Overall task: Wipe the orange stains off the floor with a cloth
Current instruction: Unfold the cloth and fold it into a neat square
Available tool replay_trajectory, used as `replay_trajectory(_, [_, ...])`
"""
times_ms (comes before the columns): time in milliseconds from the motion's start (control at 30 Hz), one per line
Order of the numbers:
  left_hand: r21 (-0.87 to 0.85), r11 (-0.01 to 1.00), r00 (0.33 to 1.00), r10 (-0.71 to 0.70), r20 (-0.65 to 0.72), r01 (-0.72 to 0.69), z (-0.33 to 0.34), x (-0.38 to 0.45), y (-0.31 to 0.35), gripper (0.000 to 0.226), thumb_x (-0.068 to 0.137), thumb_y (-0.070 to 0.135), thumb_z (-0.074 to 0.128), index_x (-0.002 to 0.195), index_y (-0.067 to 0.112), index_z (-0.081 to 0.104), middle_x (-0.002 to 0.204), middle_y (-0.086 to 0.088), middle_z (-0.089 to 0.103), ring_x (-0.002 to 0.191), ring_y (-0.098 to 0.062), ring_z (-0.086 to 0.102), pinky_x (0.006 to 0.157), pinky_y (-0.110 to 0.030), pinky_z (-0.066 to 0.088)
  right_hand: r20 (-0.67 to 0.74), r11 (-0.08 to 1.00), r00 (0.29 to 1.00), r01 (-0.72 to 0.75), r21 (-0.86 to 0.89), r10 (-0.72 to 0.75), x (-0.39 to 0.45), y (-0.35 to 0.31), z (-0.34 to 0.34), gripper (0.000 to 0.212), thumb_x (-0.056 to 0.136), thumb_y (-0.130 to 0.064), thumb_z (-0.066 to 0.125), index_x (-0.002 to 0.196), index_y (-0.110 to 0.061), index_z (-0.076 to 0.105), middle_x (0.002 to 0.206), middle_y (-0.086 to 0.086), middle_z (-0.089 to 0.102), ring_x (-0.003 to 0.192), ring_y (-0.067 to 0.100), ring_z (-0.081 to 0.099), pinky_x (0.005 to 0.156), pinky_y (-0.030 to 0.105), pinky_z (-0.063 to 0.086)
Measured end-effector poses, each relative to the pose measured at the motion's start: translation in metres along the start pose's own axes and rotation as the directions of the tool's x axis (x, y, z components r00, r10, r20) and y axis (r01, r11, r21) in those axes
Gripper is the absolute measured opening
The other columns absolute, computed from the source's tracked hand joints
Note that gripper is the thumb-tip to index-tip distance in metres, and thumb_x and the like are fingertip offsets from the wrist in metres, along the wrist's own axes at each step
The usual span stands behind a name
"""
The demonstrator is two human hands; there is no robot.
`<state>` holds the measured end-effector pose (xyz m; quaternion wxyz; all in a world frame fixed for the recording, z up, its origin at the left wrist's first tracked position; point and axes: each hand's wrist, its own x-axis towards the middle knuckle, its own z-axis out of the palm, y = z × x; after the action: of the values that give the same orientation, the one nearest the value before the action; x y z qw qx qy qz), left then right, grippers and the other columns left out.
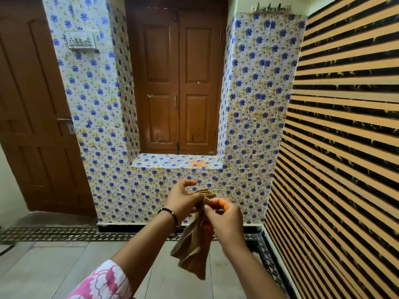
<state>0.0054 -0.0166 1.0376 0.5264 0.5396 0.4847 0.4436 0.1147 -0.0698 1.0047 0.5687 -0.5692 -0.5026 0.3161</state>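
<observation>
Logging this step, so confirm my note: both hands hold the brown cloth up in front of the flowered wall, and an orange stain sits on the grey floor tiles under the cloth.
One detail is wrong. The head view shows the orange stain on the flowered ledge below the wooden shutters, not on the floor tiles. The rest stands: the left hand and right hand hold the brown cloth up before the flowered wall.

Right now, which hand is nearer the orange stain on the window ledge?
Left. The left hand is just below the stain, holding the top of the cloth. The right hand sits lower and to the right, also gripping the cloth.
</observation>
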Motion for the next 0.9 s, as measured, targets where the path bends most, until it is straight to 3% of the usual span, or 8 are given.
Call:
replay_trajectory(233, [0.216,0.96,0.981,0.155,0.116,-0.178,-0.014,-0.002,0.001,0.056,0.078,0.0,0.071,0.123,0.018,0.044,0.092,-0.015,0.069,0.085,-0.021,0.068,0.076,-0.029,0.056,0.196,0.994,0.98,-0.04,0.101,0.02,-0.003,0.013,0.007,0.036,0.094,0.0,0.05,0.106,-0.031,0.065,0.106,-0.003,0.067,0.098,0.011,0.066,0.083,0.031,0.057])
replay_trajectory(333, [0.325,0.892,0.949,0.278,0.152,-0.313,-0.02,-0.007,0.007,0.048,0.083,-0.006,0.062,0.122,0.018,0.048,0.084,-0.007,0.069,0.072,-0.012,0.066,0.058,-0.018,0.05,0.095,0.977,0.986,0.154,-0.151,-0.14,0.005,0.01,-0.004,0.032,0.089,-0.008,0.061,0.111,-0.032,0.061,0.116,-0.01,0.058,0.113,0.009,0.053,0.094,0.031,0.05])
replay_trajectory(400, [0.385,0.836,0.92,0.343,0.189,-0.391,-0.025,-0.009,0.01,0.042,0.087,-0.004,0.058,0.119,0.021,0.049,0.083,-0.004,0.068,0.073,-0.012,0.066,0.058,-0.02,0.051,0.042,0.896,0.977,0.211,-0.392,-0.211,0.019,0.007,-0.016,0.056,0.081,-0.02,0.072,0.13,-0.035,0.048,0.137,-0.01,0.038,0.127,0.012,0.032,0.104,0.039,0.038])
replay_trajectory(467, [0.413,0.795,0.894,0.366,0.258,-0.444,-0.032,-0.01,0.014,0.039,0.089,-0.002,0.055,0.117,0.025,0.05,0.087,-0.004,0.068,0.081,-0.016,0.067,0.07,-0.029,0.056,0.153,0.832,0.979,0.193,-0.519,-0.131,0.035,0.002,-0.03,0.086,0.073,-0.034,0.078,0.143,-0.04,0.028,0.148,-0.013,0.02,0.135,0.015,0.015,0.11,0.047,0.025])
replay_trajectory(533, [0.427,0.77,0.875,0.36,0.324,-0.475,-0.038,-0.011,0.016,0.04,0.089,-0.003,0.053,0.116,0.026,0.051,0.095,-0.003,0.068,0.089,-0.017,0.067,0.078,-0.036,0.057,0.347,0.814,0.938,0.199,-0.546,0.004,0.049,-0.001,-0.039,0.081,0.069,-0.038,0.08,0.137,-0.044,0.035,0.146,-0.011,0.029,0.135,0.019,0.021,0.11,0.052,0.026])
replay_trajectory(667, [0.41,0.768,0.856,0.339,0.39,-0.491,-0.052,-0.014,0.019,0.046,0.089,-0.007,0.051,0.113,0.032,0.055,0.1,-0.001,0.066,0.092,-0.015,0.066,0.077,-0.033,0.057,0.588,0.909,0.8,0.147,-0.391,0.123,0.056,-0.008,-0.046,0.03,0.074,-0.02,0.079,0.098,-0.021,0.06,0.095,-0.001,0.063,0.085,0.012,0.06,0.075,0.03,0.054])
replay_trajectory(767, [0.344,0.802,0.861,0.376,0.343,-0.488,-0.066,-0.016,0.019,0.046,0.088,-0.009,0.052,0.114,0.029,0.057,0.103,-0.002,0.067,0.098,-0.013,0.065,0.081,-0.027,0.055,0.558,0.95,0.828,0.13,-0.286,0.055,0.056,-0.018,-0.048,0.021,0.071,-0.012,0.08,0.084,-0.012,0.062,0.085,0.005,0.064,0.08,0.017,0.062,0.075,0.034,0.054])
replay_trajectory(900, [0.174,0.804,0.817,0.529,0.228,-0.569,-0.08,-0.021,0.019,0.035,0.083,-0.007,0.06,0.113,0.012,0.06,0.103,-0.009,0.07,0.098,-0.019,0.067,0.081,-0.027,0.055,0.463,0.975,0.88,0.0,0.221,-0.105,0.05,-0.037,-0.048,0.026,0.065,0.002,0.078,0.084,-0.005,0.062,0.079,0.008,0.067,0.081,0.024,0.067,0.07,0.031,0.056])
